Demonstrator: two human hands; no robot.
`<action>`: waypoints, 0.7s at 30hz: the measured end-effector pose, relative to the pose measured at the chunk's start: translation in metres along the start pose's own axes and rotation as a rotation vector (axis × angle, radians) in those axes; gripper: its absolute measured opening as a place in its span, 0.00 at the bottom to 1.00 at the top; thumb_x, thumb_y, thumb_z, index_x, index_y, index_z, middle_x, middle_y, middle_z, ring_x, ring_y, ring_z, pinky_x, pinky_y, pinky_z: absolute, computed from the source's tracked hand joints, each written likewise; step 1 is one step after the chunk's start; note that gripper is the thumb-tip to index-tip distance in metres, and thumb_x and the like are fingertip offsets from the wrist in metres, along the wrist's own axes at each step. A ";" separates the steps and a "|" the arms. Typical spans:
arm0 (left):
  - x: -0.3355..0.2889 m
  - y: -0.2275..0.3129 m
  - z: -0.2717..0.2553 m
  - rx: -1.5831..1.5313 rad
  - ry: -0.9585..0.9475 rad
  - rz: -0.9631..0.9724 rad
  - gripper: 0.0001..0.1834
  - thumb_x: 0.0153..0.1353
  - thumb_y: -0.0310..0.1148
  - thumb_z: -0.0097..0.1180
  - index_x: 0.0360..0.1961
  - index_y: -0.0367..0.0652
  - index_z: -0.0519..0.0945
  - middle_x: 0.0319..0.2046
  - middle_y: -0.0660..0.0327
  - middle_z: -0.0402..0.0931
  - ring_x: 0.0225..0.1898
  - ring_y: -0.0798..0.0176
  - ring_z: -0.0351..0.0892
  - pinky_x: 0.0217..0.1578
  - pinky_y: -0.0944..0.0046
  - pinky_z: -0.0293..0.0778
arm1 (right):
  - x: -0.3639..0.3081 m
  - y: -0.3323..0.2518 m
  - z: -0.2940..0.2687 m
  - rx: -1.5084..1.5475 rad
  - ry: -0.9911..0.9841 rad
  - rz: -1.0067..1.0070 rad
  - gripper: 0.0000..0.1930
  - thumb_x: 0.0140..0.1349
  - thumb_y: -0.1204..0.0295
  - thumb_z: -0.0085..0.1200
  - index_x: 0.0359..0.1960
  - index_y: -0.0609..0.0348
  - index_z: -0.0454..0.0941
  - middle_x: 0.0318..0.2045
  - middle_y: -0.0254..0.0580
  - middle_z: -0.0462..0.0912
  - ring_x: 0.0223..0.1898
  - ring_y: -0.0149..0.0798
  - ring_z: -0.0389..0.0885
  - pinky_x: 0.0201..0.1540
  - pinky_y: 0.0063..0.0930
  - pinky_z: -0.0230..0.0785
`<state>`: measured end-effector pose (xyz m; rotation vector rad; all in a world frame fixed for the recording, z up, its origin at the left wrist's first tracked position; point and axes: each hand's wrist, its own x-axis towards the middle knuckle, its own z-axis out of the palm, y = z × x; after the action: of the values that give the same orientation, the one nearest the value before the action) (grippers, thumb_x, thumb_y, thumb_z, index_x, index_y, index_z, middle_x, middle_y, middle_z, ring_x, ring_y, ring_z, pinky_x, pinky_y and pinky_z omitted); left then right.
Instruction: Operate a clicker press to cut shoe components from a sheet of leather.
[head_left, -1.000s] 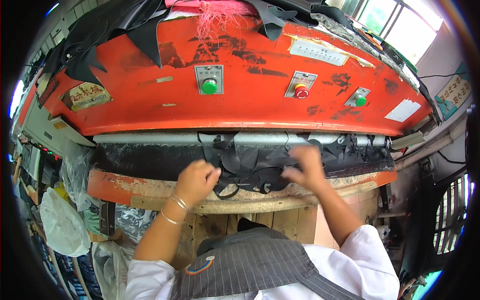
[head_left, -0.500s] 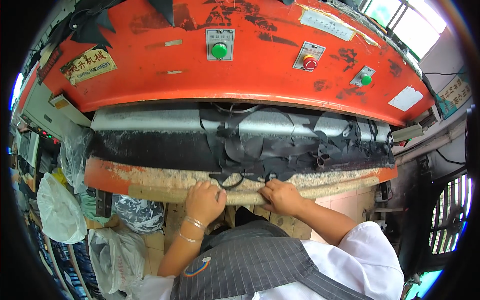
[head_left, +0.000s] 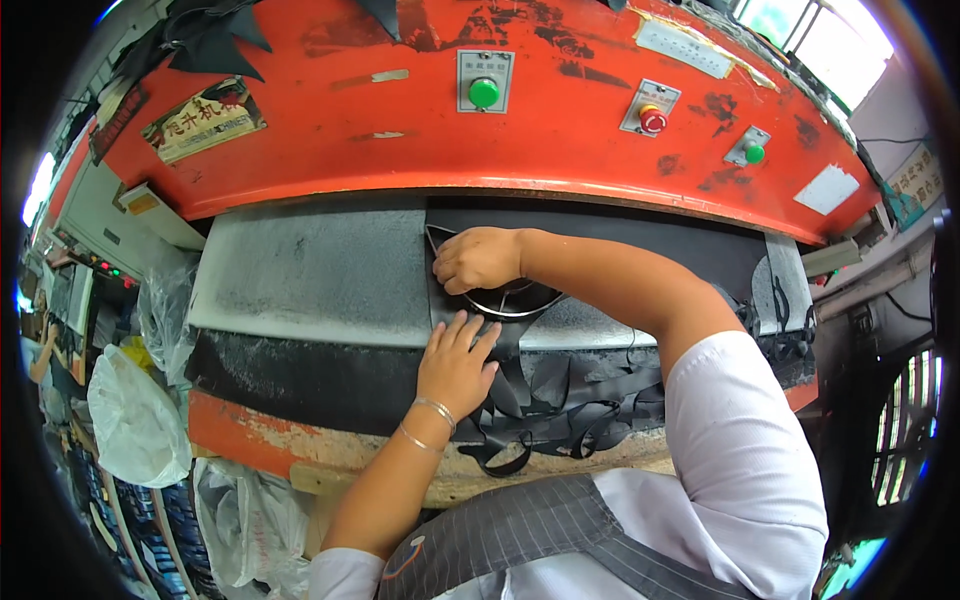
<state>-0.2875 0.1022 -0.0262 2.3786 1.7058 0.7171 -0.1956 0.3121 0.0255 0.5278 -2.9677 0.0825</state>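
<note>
Under the orange press head [head_left: 560,140], at twelve o'clock from my chest, my right hand [head_left: 478,258] curls closed on a metal cutting die [head_left: 510,300] lying on black sheet material [head_left: 620,250]. At six o'clock from it, my left hand [head_left: 455,365] lies open, fingers spread flat on black offcuts [head_left: 570,400].

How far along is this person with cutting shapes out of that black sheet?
Done: a heap of cut-out black scraps lies at the press's front edge, so several cuts look made. In hand: the right hand sets a metal cutting die on the black sheet, while the left hand presses the sheet flat. Left: uncut sheet stretches to the right.
</note>
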 end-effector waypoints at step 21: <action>0.099 -0.089 0.005 -0.264 0.129 -0.052 0.24 0.48 0.35 0.67 0.47 0.36 0.81 0.33 0.58 0.76 0.38 0.54 0.71 0.43 0.58 0.69 | -0.185 -0.055 -0.008 0.054 0.433 1.547 0.11 0.57 0.63 0.57 0.33 0.57 0.84 0.32 0.49 0.83 0.38 0.55 0.81 0.42 0.43 0.72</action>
<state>-0.3374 0.2257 -0.0333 2.1442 1.5972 1.0363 -0.0027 0.3237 0.0107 -1.5643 -2.1950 0.3346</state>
